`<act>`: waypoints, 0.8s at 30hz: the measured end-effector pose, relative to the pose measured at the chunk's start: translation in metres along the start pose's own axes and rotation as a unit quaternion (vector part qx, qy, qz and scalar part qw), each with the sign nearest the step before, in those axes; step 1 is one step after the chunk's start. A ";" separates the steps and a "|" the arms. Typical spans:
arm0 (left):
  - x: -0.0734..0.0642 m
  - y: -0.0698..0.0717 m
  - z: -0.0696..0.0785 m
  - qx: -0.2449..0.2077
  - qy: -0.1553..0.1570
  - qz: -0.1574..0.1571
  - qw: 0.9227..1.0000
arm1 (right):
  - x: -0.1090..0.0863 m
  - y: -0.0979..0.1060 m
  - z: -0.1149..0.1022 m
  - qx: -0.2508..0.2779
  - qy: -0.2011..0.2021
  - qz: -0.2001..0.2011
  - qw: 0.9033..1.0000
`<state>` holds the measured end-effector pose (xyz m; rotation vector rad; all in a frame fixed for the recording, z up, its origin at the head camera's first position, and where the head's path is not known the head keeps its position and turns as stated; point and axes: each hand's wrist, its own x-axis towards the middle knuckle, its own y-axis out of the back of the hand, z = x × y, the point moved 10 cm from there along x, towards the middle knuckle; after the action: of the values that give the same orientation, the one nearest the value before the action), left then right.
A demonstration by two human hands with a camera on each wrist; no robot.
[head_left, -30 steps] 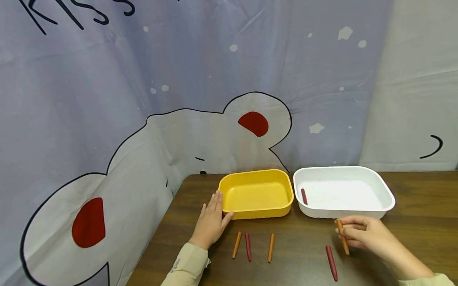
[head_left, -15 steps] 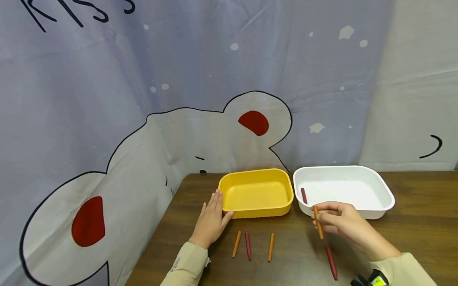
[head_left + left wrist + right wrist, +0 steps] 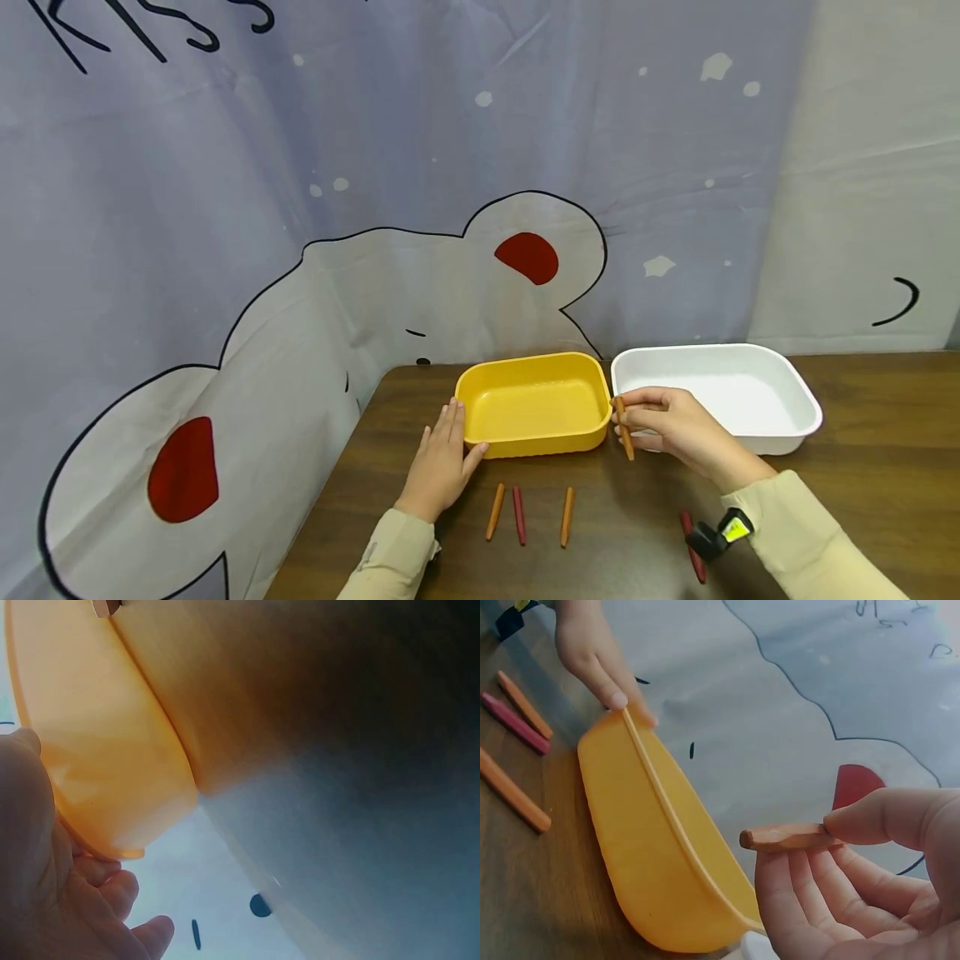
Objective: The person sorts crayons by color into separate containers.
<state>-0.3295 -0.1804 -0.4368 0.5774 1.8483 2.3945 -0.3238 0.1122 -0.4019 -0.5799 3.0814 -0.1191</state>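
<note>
My right hand (image 3: 678, 429) pinches an orange crayon (image 3: 626, 435) between thumb and fingers, in front of the gap where the two trays meet. In the right wrist view the held crayon (image 3: 791, 837) lies across the fingertips with the thumb on its end. My left hand (image 3: 437, 468) rests against the left end of the yellow tray (image 3: 536, 448), fingers straight along its side and thumb at the front corner. The left wrist view shows its fingers (image 3: 120, 892) by the tray's rim. To the right stands a white tray (image 3: 750, 387); its near left corner is hidden behind my right hand.
In front of the yellow tray lie an orange crayon (image 3: 495, 512), a red crayon (image 3: 519, 517) and another orange crayon (image 3: 567, 517). A second red crayon (image 3: 698, 568) is partly covered by the wrist camera (image 3: 716, 536). A printed curtain (image 3: 450, 292) hangs behind the table.
My right hand has carried the orange crayon leftward and away from me, from the white tray's front to the yellow tray's right end. The left hand stays put.
</note>
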 end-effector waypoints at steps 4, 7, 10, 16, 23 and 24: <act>-0.001 0.000 -0.001 0.002 0.004 -0.001 1.000 | 0.016 -0.006 0.004 0.012 -0.017 -0.013 1.000; 0.000 0.000 -0.001 0.001 0.003 0.000 1.000 | 0.026 -0.010 0.004 0.015 -0.021 -0.016 1.000; 0.000 0.000 -0.001 0.000 0.002 0.000 1.000 | 0.035 -0.016 0.002 0.004 -0.017 -0.013 1.000; 0.000 0.001 -0.003 0.003 0.001 0.004 1.000 | 0.056 -0.028 0.000 -0.021 -0.019 0.001 1.000; -0.001 -0.001 -0.001 0.005 -0.003 0.005 1.000 | 0.075 -0.039 0.009 -0.017 -0.028 0.022 0.999; -0.001 -0.001 0.000 0.002 -0.005 0.006 1.000 | 0.076 -0.040 0.011 -0.014 -0.029 0.023 0.999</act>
<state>-0.3289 -0.1809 -0.4378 0.5999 1.8522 2.3913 -0.3804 0.0467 -0.4094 -0.5026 3.0417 -0.0575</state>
